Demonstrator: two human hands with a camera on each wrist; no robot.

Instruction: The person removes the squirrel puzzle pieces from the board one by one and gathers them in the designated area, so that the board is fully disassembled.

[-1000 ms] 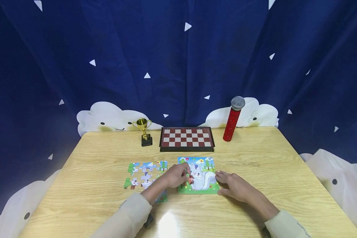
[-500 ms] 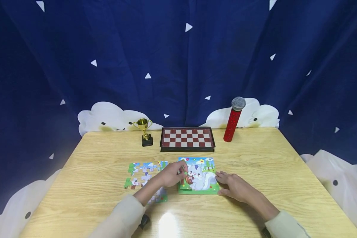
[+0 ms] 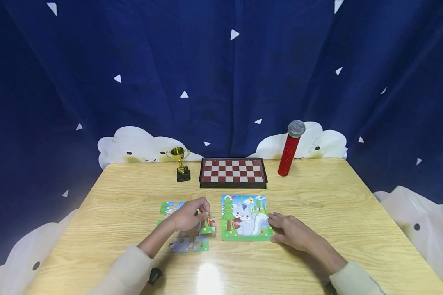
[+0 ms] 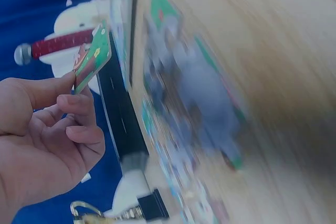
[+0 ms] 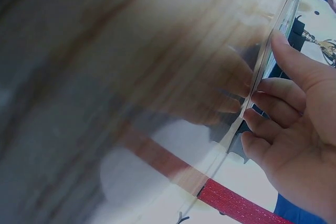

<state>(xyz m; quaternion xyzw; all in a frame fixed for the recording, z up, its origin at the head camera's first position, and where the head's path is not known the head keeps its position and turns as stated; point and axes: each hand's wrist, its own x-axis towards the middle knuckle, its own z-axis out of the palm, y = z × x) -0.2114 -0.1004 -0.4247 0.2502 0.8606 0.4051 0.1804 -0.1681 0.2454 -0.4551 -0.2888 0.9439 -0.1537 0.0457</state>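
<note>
My left hand pinches a green puzzle piece with part of a brown acorn on it, between thumb and fingers. In the left wrist view the same piece stands tilted, raised off the table. Below that hand lie several loose puzzle pieces, some covered by the hand and blurred in the left wrist view. To their right is a flat squirrel picture board, with a tree at its left side. Against the board's right edge rests my right hand, its fingers and thumb extended and lightly bent, touching the edge.
Behind the squirrel board stands a red and white checkered board in a dark frame. A gold trophy cup is on its left, and a red microphone stands on its right. A blue curtain hangs behind the wooden table.
My left hand has moved left, off the squirrel board and over the loose pieces, carrying the puzzle piece. The board's left side is now uncovered. My right hand has stayed in place.
</note>
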